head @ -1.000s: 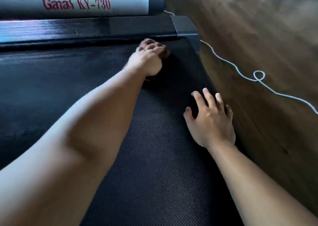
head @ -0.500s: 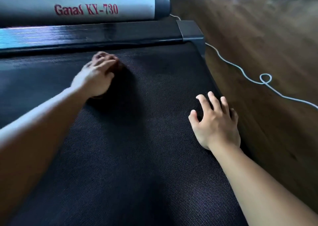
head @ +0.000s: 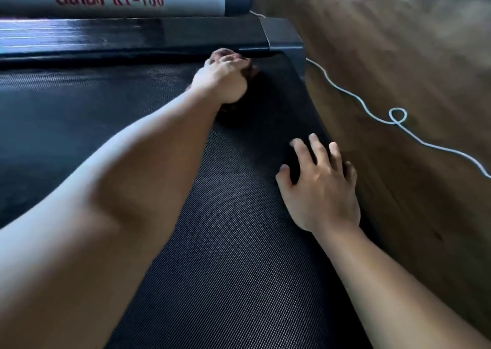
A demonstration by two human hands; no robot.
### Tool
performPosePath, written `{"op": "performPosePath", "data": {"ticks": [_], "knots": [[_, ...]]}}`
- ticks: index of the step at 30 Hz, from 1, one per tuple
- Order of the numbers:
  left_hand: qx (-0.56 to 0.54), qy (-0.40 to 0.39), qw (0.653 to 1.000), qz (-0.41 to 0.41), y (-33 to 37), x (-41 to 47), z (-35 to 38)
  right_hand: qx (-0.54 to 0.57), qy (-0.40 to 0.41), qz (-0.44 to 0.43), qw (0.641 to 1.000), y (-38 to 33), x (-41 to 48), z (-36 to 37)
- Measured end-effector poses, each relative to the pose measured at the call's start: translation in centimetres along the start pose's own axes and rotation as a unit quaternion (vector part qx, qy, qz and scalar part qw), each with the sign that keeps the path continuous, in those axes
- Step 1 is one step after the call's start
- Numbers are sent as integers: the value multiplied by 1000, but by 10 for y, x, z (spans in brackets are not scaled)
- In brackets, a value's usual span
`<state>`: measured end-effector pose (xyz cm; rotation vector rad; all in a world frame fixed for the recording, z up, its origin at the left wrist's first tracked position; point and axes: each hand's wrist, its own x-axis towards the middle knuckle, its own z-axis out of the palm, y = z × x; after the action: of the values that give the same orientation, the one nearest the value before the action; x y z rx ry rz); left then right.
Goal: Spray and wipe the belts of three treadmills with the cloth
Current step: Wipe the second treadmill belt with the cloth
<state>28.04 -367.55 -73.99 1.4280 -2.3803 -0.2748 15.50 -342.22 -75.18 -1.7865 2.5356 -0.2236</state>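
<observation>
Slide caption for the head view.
Left hand presses cloth to far corner of belt; right hand rests on it.

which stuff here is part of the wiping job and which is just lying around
Part of the job:
left hand, gripping the brown cloth
treadmill belt
right hand, resting flat on the belt

Just lying about:
white cord on the wooden floor

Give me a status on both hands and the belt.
Left hand grips cloth at far right corner of belt. Right hand flat on belt, fingers spread. White cord on floor, off the belt.
</observation>
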Motion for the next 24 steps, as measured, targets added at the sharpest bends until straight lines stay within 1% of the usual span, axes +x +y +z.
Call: {"op": "performPosePath", "data": {"ticks": [1, 2, 4, 5, 7, 9, 10, 11, 13, 15, 16, 22, 24], "knots": [[19, -25, 999, 7, 13, 7, 3, 2, 3, 1, 1000, 0, 0, 0], [22, -35, 998, 49, 28, 9, 7, 6, 2, 2, 1000, 0, 1, 0], [10, -85, 990, 108, 67, 0, 10, 11, -2, 4, 1000, -1, 1, -1], [9, -96, 986, 139, 81, -8, 12, 13, -5, 6, 1000, -1, 1, -1], [-5, -92, 976, 196, 80, -20, 15, 19, -13, 10, 1000, -1, 1, -3], [-21, -76, 965, 250, 61, -32, 14, 25, -15, 8, 1000, 0, 1, -5], [-21, -61, 963, 262, 46, -34, 14, 30, -16, 6, 999, 0, 1, -5], [-19, -39, 966, 253, 27, -34, 13, 33, -20, 6, 999, 1, 1, -6], [-25, -10, 984, 175, -10, -31, 0, 32, -28, 6, 999, 1, 1, -6], [-28, -8, 995, 94, -33, -24, -12, 29, -27, 6, 999, 1, 1, -6], [-27, -12, 997, 75, -37, -18, -15, 28, -25, 5, 999, 1, 1, -5], [-18, -44, 998, 35, -7, 21, -3, 28, -7, -4, 1000, 1, 0, -3], [-15, -60, 998, 34, 9, 33, 1, 30, 3, -6, 1000, 0, 0, -3]]}}
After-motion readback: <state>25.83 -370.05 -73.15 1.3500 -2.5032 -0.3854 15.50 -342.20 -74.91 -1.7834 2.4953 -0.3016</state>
